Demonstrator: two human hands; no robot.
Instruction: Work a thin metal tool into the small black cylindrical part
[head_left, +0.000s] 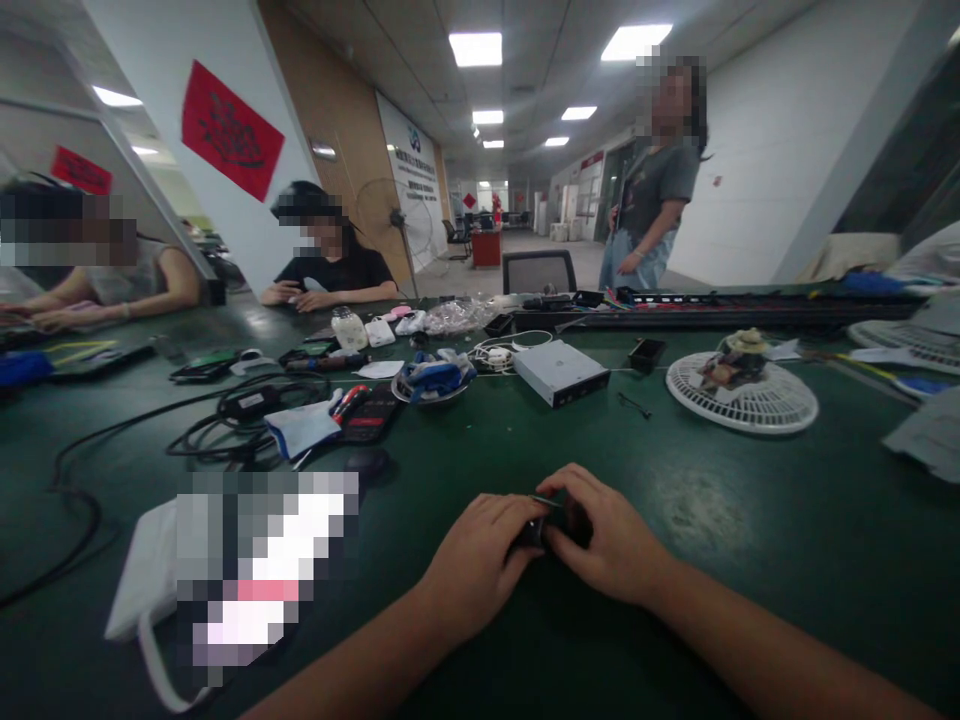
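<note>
A small black object (536,532) is held closely between the curled left hand (480,565) and right hand (604,530), above the green table (712,500); its long axis is hidden by the fingers.

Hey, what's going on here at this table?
Someone at a dark green workbench is holding a small dark object between their left hand and right hand. Farther along the bench lie a white round fan grille, a flat metal box and black cables. A person in black sits across the bench, another person sits to the left, and a third stands beyond.
</note>
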